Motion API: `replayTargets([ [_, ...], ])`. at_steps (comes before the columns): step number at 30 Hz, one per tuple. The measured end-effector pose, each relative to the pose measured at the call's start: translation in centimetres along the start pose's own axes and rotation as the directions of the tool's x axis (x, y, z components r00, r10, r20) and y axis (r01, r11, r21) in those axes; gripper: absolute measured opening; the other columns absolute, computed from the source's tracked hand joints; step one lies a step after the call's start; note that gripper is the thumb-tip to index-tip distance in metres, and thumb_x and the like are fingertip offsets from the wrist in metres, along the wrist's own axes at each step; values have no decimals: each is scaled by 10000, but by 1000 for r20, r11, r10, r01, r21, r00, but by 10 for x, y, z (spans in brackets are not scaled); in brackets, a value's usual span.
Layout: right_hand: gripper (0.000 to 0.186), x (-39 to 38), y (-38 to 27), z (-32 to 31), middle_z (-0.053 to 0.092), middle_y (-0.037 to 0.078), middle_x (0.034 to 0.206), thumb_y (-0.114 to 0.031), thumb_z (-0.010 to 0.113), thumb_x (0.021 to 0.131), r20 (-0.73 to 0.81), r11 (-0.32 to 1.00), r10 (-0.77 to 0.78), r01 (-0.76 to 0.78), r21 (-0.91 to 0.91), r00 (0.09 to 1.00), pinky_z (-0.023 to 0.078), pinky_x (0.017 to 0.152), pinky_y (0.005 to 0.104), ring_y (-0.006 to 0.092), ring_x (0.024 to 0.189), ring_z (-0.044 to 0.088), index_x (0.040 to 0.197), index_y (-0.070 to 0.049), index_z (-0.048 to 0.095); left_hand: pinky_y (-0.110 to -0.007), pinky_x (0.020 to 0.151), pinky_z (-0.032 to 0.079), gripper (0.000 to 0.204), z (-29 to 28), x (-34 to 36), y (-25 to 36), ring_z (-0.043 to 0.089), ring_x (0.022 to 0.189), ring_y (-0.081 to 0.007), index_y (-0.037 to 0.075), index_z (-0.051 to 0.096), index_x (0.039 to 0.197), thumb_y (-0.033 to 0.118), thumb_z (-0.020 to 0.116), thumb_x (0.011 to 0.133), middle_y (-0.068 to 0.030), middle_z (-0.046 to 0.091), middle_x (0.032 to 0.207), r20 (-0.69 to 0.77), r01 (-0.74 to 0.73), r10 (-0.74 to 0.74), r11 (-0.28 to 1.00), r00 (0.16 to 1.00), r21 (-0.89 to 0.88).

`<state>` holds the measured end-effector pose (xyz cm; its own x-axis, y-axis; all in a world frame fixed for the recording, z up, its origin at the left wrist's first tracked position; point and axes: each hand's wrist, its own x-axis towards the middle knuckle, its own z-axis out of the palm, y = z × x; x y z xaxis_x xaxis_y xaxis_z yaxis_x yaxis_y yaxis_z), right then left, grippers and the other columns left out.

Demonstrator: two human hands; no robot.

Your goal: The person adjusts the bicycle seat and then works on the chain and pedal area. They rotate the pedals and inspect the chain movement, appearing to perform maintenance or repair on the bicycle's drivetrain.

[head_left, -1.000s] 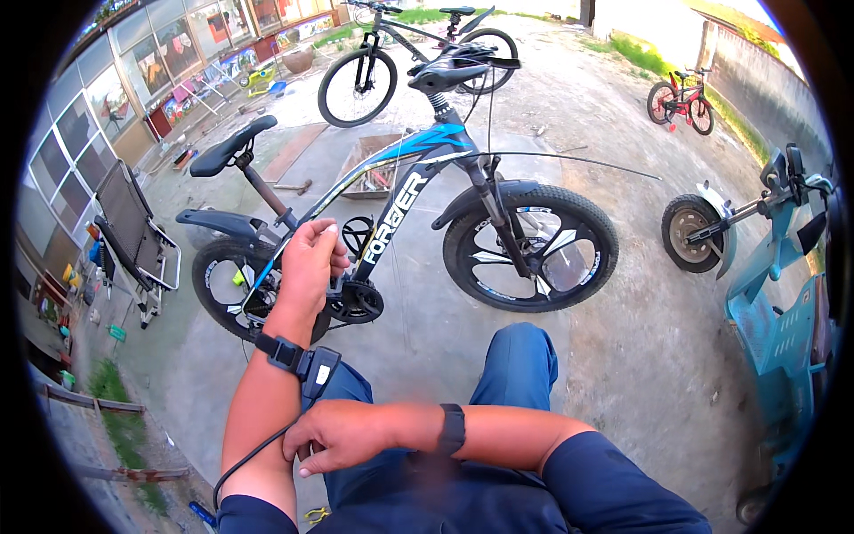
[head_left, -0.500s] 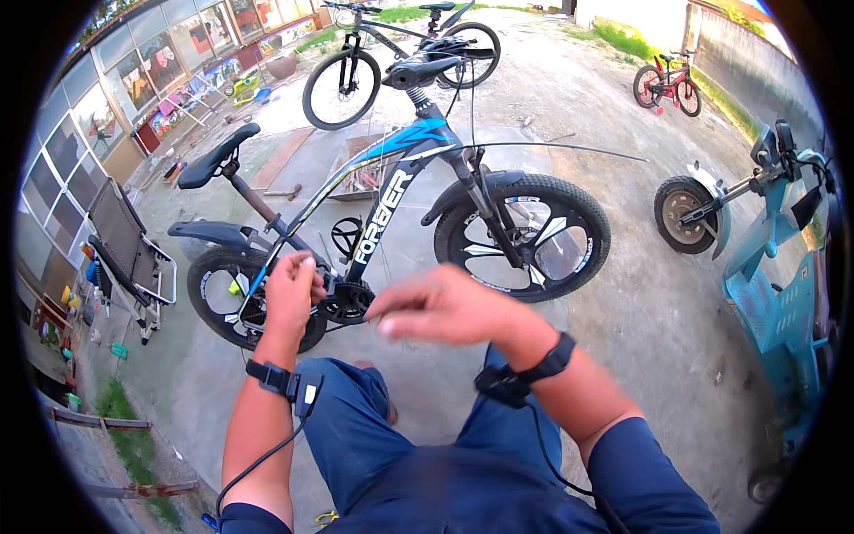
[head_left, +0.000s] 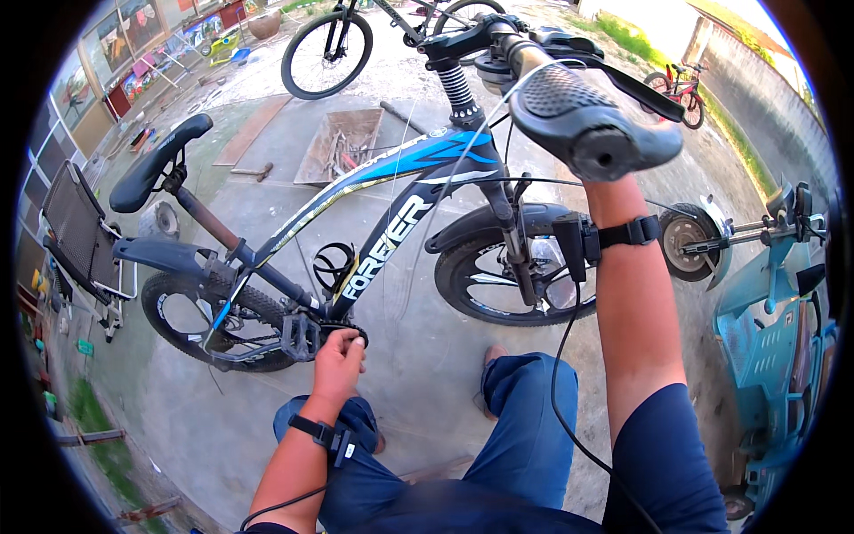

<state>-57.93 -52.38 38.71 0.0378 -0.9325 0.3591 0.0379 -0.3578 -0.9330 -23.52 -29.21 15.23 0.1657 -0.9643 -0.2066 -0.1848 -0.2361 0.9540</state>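
A black mountain bike with blue and white frame markings (head_left: 382, 236) stands upright in front of me. My left hand (head_left: 338, 363) is at its crank and chainring (head_left: 354, 335), fingers curled and pressed together beside the pedal (head_left: 300, 336). Whatever they pinch there is too small to make out. The handlebar has swung toward me, and its black rubber grip (head_left: 592, 116) looms large at upper right. Behind that grip my right forearm (head_left: 636, 303) reaches up, so the right hand and its fingers are hidden. A thin loose cable (head_left: 442, 191) hangs from the handlebar past the frame.
Beyond the bike lies a shallow tray of tools (head_left: 311, 147), with a hammer (head_left: 255, 171) near it. A second bicycle (head_left: 327, 55) stands behind. At right is a blue scooter (head_left: 769, 329); at left, a folding chair (head_left: 82, 231). Wrist-strap cables trail along both my arms.
My right hand has gone from above the crank up behind the handlebar grip. The left has shifted right and down to the chainring. The bike looks nearer, its handlebar lower and turned toward me.
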Motion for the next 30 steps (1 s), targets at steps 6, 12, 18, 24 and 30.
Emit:
replayTargets([
  [6, 162, -34, -32, 22, 667, 56, 904, -151, 538, 972, 269, 792, -230, 19, 611, 935, 557, 713, 293, 148, 812, 660, 1056, -31, 608, -254, 541, 478, 267, -8, 14, 0, 573, 593, -87, -2, 591, 1090, 163, 648, 888, -36, 614, 715, 282, -8, -21, 995, 959, 102],
  [12, 196, -8, -19, 10, 676, 81, 893, -181, 570, 942, 174, 900, -140, 52, 433, 975, 543, 720, 305, 159, 803, 658, 1047, -26, 628, -264, 572, 483, 264, -6, 15, 4, 596, 611, -109, 5, 605, 1081, 163, 657, 876, -41, 628, 724, 367, -118, 53, 980, 929, 157],
  [18, 233, 1, -14, 1, 684, 106, 882, -211, 601, 912, 63, 991, -67, 59, 124, 996, 528, 728, 317, 170, 794, 655, 1038, -20, 648, -283, 600, 492, 235, 3, 24, 73, 622, 637, -151, 16, 616, 1058, 132, 661, 859, -73, 629, 730, 340, -428, 354, 887, 871, 173],
  [24, 272, 10, 1, 3, 692, 131, 870, -241, 633, 882, 14, 964, -41, 43, -261, 999, 514, 735, 329, 180, 785, 653, 1029, -15, 667, -350, 714, 496, 205, 0, 71, 165, 627, 819, -275, 33, 597, 1026, 93, 650, 837, -125, 618, 899, 111, -733, 779, 518, 617, 440],
  [30, 312, 16, 13, 3, 700, 155, 859, -271, 665, 852, -32, 739, -21, -6, -673, 999, 499, 743, 341, 191, 776, 651, 1020, -9, 687, -412, 930, 435, 346, 7, 133, 183, 555, 1067, -354, -1, 565, 1153, 129, 657, 846, -177, 583, 1144, 65, -665, 861, 341, 505, 664],
])
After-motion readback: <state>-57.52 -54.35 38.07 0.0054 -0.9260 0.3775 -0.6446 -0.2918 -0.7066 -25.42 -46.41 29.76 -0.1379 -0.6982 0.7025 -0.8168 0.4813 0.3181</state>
